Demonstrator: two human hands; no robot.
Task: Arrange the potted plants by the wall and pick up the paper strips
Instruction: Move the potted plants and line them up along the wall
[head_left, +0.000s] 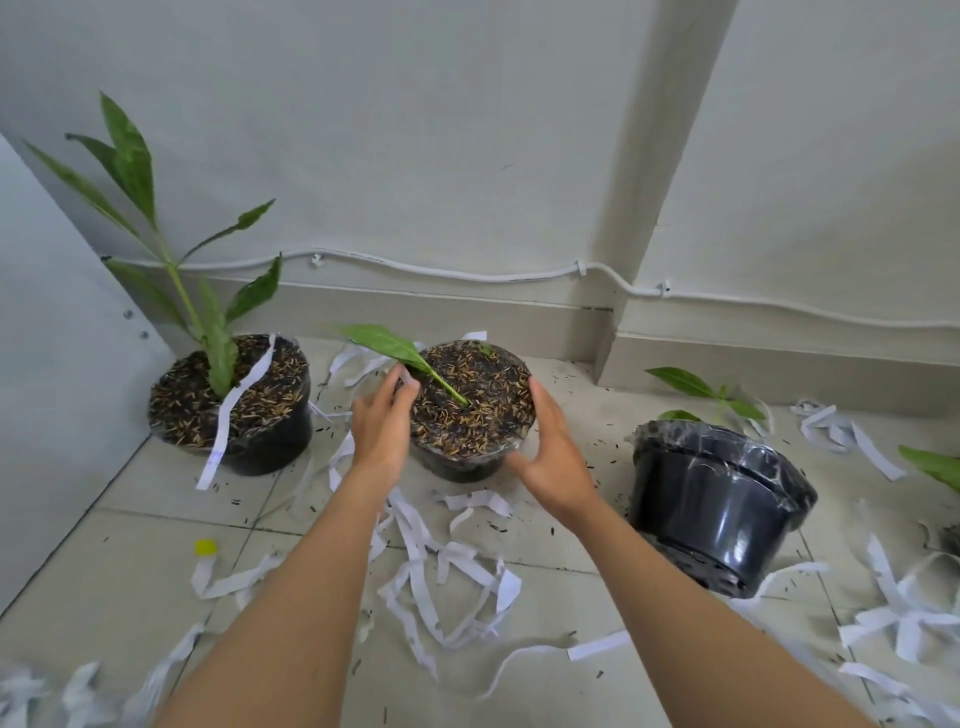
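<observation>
A black middle pot (470, 410) with husk-strewn soil and one flat green leaf stands on the tiled floor near the wall. My left hand (382, 423) grips its left rim and my right hand (550, 449) cups its right side. To its left, in the corner, a second pot (234, 410) holds a tall leafy plant, with a paper strip draped over its soil. At the right a third black pot (719, 506) lies tipped away from me, its leaves against the wall. White paper strips (441, 566) litter the floor around and below my arms.
A white panel (57, 395) closes off the left side. A wall pillar (618, 332) juts out behind the pots, with a white cable clipped along the skirting. A small yellow cap (205, 546) lies on the tiles. Another leaf (935, 465) shows at the right edge.
</observation>
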